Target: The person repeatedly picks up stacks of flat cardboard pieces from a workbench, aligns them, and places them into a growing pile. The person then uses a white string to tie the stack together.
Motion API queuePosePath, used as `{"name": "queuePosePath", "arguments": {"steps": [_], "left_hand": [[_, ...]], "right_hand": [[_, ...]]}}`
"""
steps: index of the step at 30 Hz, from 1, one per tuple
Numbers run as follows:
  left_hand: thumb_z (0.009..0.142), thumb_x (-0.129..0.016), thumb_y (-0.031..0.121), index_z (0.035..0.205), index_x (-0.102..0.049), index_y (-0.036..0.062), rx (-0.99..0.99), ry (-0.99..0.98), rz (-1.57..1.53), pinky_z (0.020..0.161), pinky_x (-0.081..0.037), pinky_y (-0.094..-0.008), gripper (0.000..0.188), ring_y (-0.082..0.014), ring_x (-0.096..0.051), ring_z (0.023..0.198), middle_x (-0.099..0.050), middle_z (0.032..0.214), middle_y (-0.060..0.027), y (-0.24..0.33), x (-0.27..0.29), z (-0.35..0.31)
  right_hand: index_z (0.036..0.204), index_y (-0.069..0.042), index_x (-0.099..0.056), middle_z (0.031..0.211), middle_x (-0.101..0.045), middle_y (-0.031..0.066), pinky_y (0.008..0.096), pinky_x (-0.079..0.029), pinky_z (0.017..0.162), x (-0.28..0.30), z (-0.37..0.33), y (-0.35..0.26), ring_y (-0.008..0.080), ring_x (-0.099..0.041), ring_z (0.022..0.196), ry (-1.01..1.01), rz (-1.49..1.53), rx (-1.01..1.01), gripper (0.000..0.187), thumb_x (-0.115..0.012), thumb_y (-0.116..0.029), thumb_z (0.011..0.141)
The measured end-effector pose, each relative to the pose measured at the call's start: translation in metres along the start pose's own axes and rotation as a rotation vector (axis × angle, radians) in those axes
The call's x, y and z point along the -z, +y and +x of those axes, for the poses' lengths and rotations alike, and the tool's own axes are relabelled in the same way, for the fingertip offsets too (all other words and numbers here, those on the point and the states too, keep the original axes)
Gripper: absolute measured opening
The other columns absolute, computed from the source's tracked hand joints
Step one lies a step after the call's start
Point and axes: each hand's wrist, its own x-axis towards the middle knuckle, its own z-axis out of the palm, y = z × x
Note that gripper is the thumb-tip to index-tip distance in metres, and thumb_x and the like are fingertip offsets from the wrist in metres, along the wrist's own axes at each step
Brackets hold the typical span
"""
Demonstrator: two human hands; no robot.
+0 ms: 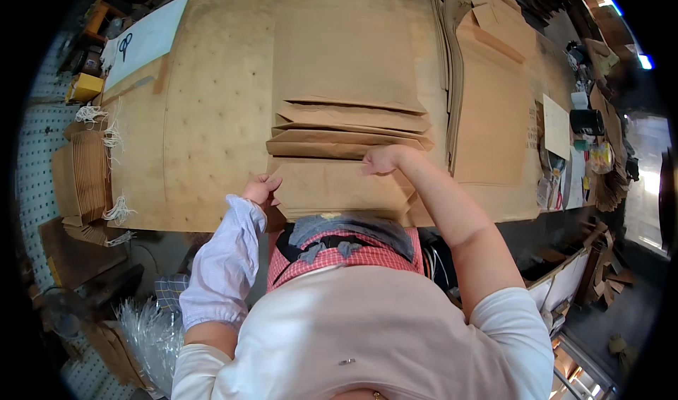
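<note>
Several brown paper bags (346, 144) lie overlapped in a row in front of me, their folded bottom ends stepped one behind another. The nearest paper bag (328, 181) lies flat at the table's front edge, its end facing me. At its left corner my left hand (263, 189) is closed, thumb and forefinger pinching the paper's edge. My right hand (383, 160) rests on the far edge of the same bag, right of the middle. Its fingers are curled in and pressed down, and whatever they may grip is hidden beneath them.
A tall stack of brown paper bags (491, 110) stands to the right on the wooden table (219, 82). Scissors (125, 45) lie on a white sheet (152, 36) at the far left. Bundled bags with white string handles (88, 174) sit along the left edge.
</note>
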Motion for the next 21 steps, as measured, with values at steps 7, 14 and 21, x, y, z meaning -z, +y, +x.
{"name": "queuePosePath", "arguments": {"steps": [7,14,21], "left_hand": [[0.084,-0.056,0.015,0.088,-0.054,0.0063,0.02,0.147,0.204,0.045,-0.043,-0.0293,0.009,-0.0145,-0.051,0.049,-0.059,0.072,-0.0036,-0.018,0.002,0.021],[0.088,-0.045,0.014,0.089,-0.048,-0.0006,0.034,-0.064,-0.215,0.038,-0.044,-0.0234,0.015,-0.0163,-0.054,0.049,-0.058,0.066,-0.0115,0.052,0.012,0.041],[0.087,-0.044,0.013,0.089,-0.048,0.0025,-0.139,-0.122,-0.501,0.046,-0.05,-0.0262,0.011,-0.0197,-0.058,0.054,-0.061,0.073,-0.0145,0.11,-0.016,0.057]], "right_hand": [[0.081,-0.003,-0.063,0.059,-0.055,0.0096,0.0345,-0.046,0.058,-0.083,-0.047,0.097,0.0217,-0.054,0.056,0.332,-0.079,-0.154,0.03,-0.066,-0.031,0.072],[0.078,-0.003,-0.065,0.072,-0.062,0.0171,0.0385,-0.047,0.063,-0.069,-0.121,-0.008,0.0277,-0.062,0.069,0.5,0.428,-0.076,0.031,-0.068,-0.033,0.069],[0.134,-0.011,-0.032,0.136,-0.032,0.0196,0.0345,-0.022,0.105,-0.084,-0.024,-0.024,0.0328,-0.026,0.128,0.455,-0.153,0.052,0.088,-0.074,-0.036,0.061]]}}
